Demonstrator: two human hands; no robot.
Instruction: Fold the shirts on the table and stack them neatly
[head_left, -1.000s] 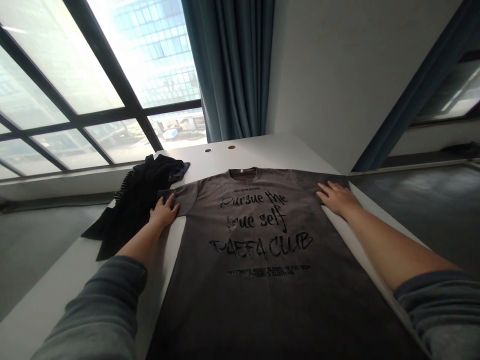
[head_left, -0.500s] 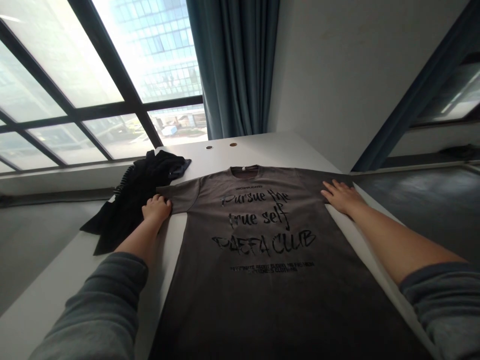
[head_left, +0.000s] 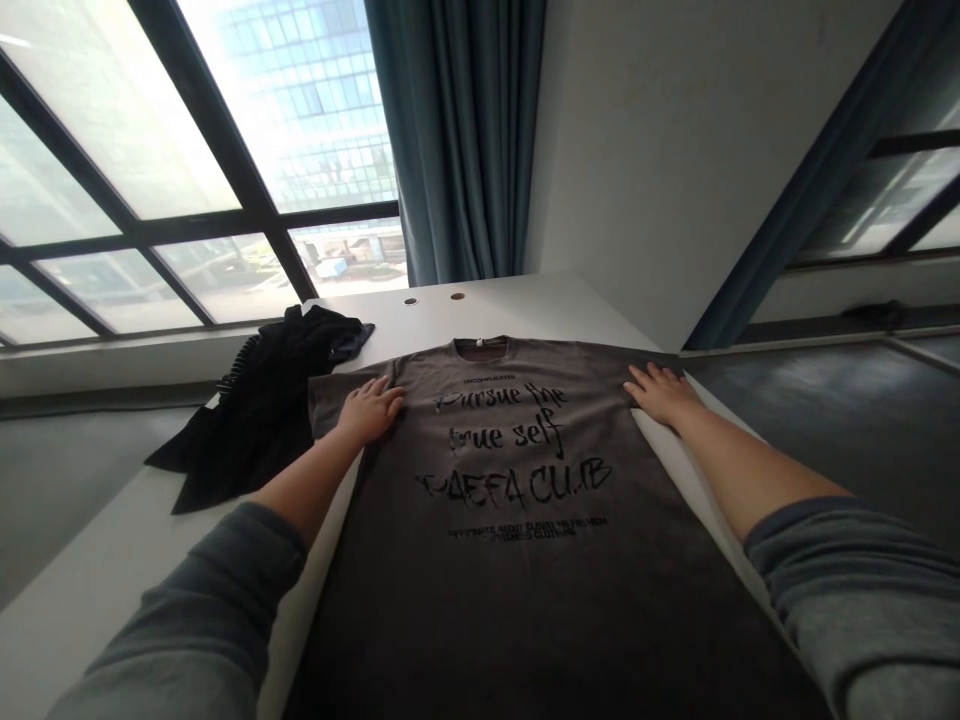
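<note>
Your left hand (head_left: 369,410) presses wide open on the grey-brown printed cotton T-shirt (head_left: 510,600) at ten o'clock, your right hand (head_left: 660,393) splayed wide at two.

Daylight pours through the window (head_left: 150,170), glaring white in its upper panes; below it the T-shirt (head_left: 487,520) lies dim, and wide-angle distortion bends the edges.

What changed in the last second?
The left hand slid inward across the gray-brown printed T-shirt, from its sleeve toward its chest, and rests flat, gripping nothing. The right hand stayed flat near the other sleeve; the black garment stayed put.
</note>
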